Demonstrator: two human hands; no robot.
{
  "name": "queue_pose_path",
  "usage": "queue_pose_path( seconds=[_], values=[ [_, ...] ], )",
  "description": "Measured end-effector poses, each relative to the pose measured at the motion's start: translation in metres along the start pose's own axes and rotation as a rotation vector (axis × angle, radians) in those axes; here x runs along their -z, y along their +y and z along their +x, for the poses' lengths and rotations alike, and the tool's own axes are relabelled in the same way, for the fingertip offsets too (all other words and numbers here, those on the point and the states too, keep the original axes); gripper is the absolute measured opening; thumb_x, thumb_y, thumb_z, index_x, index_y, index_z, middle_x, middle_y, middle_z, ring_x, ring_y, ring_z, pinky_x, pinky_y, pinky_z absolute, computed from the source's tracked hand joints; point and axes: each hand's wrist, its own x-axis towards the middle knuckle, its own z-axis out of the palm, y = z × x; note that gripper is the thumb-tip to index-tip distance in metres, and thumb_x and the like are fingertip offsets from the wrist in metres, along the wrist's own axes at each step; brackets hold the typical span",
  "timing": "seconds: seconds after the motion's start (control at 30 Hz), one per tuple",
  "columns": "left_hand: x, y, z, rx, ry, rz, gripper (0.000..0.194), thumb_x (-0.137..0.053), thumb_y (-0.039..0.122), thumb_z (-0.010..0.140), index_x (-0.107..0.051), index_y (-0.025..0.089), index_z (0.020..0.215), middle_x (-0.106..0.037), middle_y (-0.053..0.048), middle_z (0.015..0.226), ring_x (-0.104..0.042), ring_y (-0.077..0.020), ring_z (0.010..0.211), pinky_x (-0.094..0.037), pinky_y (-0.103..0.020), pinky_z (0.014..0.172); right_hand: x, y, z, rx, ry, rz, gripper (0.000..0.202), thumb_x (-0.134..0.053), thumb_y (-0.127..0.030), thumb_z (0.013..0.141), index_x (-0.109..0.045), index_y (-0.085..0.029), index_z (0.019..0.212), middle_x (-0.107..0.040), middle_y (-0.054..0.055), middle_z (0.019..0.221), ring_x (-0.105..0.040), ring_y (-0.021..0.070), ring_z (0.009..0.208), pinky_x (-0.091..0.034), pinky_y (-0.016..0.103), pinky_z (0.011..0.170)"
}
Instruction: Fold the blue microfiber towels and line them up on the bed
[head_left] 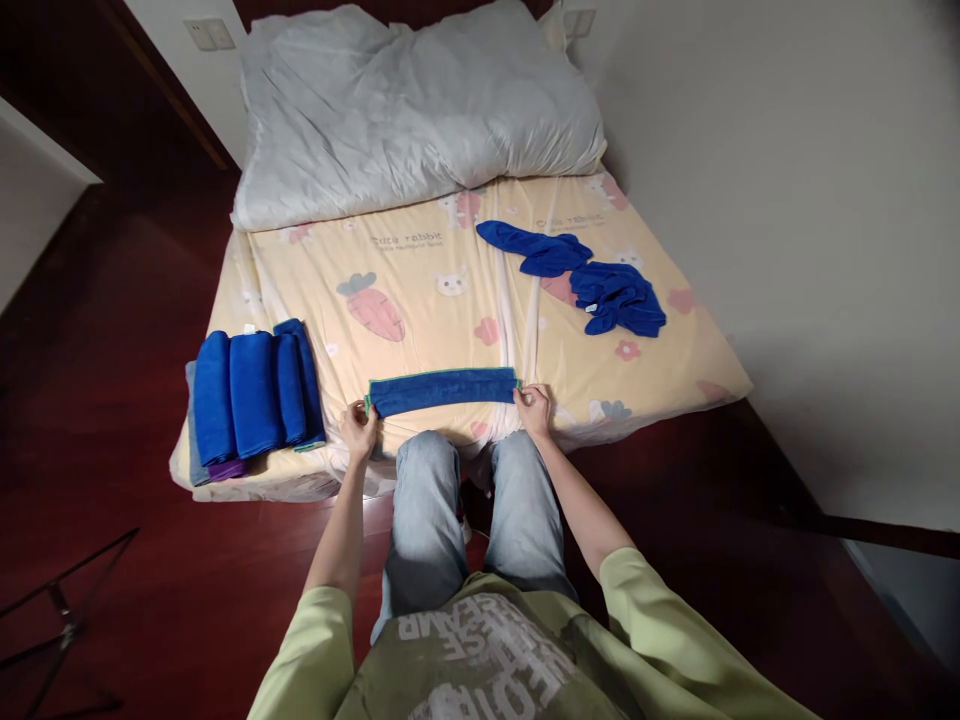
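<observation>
- Dark red floor (97, 400) runs around the bed, with a pale wall (787, 250) along our right.
- We face the bed across its near edge; its yellow sheet (435, 340) is printed with carrots, flowers and rabbits.
- Over the far end we see a bulky, wrinkled, whitish quilt (405, 120).
- Below us come our green shirt (480, 650) and our jeans (427, 500), knees close to the bed's edge.
- On our left, near the edge, we have a pile (255, 390) of folded blue towels, side by side, a bit of purple cloth (226, 468) showing underneath.
- Farther back on the right we see two loose blue towels (619, 295), crumpled and touching.
- Just beyond our knees, between the pile and the loose towels, we have the strip (442, 390), a long, narrow blue towel with green edging, laid crosswise on the sheet.
- Our left hand (360, 428) pinches the strip's left end between thumb and fingers.
- Our right hand (534, 410) pinches its right end the same way.
- Smallest, we spot a white tag (591, 308) on the nearer loose towel.
</observation>
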Motion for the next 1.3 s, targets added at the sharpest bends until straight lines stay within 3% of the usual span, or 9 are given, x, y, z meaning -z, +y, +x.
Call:
queue_pose_path(
  seconds=[0.23,0.4,0.57,0.97,1.13,1.3],
  values=[
    [-0.004,-0.008,0.001,-0.067,0.035,-0.046,0.028,-0.064,0.044,0.087,-0.063,0.022,0.104,-0.067,-0.008,0.096,-0.063,-0.0256,0.092,-0.052,-0.041,0.089,0.002,-0.003,0.000,-0.031,0.014,0.034,0.016,-0.069,-0.033,0.086,-0.057,-0.023,0.081,-0.062,0.006,0.084,-0.061,0.0224,0.081,-0.056,0.036,0.080],
    [-0.002,-0.006,0.002,-0.202,0.046,-0.099,0.020,-0.063,0.037,0.090,-0.064,0.022,0.103,-0.069,-0.013,0.120,-0.060,-0.0286,0.119,-0.043,-0.050,0.112,0.001,-0.004,0.001,0.053,-0.038,0.094,0.007,-0.062,-0.028,0.091,-0.065,-0.021,0.090,-0.062,0.010,0.101,-0.064,0.0224,0.093,-0.058,0.037,0.087],
    [0.000,-0.001,-0.001,-0.232,-0.038,-0.115,0.024,-0.056,0.030,0.095,-0.073,0.022,0.110,-0.074,-0.012,0.122,-0.060,-0.0273,0.122,-0.043,-0.049,0.113,0.001,-0.004,0.002,0.055,-0.082,0.098,0.016,-0.059,-0.024,0.092,-0.075,-0.021,0.094,-0.062,0.012,0.111,-0.064,0.0245,0.110,-0.057,0.041,0.101],
    [0.007,0.008,0.001,-0.155,-0.167,0.025,0.035,-0.050,0.034,0.097,-0.074,0.022,0.120,-0.072,-0.010,0.132,-0.059,-0.0277,0.124,-0.040,-0.048,0.116,0.006,-0.009,0.003,0.061,-0.172,-0.022,0.031,-0.055,-0.027,0.095,-0.080,-0.023,0.113,-0.066,0.013,0.113,-0.060,0.0275,0.114,-0.050,0.048,0.110],
    [0.013,-0.002,0.004,-0.257,-0.255,0.064,0.047,-0.070,0.039,0.085,-0.070,0.022,0.129,-0.068,-0.012,0.139,-0.055,-0.0325,0.127,-0.040,-0.050,0.115,0.014,-0.002,0.004,0.112,-0.293,-0.088,0.037,-0.059,-0.029,0.094,-0.076,-0.026,0.126,-0.064,0.011,0.126,-0.057,0.0283,0.122,-0.043,0.051,0.116],
    [0.016,-0.007,0.016,-0.318,-0.306,0.089,0.050,-0.067,0.028,0.078,-0.069,0.022,0.127,-0.068,-0.012,0.137,-0.057,-0.0318,0.128,-0.039,-0.050,0.116,0.024,0.007,0.011,0.213,-0.441,-0.070,0.058,-0.070,-0.024,0.081,-0.068,-0.023,0.139,-0.060,0.013,0.138,-0.054,0.0311,0.131,-0.040,0.054,0.119]
  ],
)
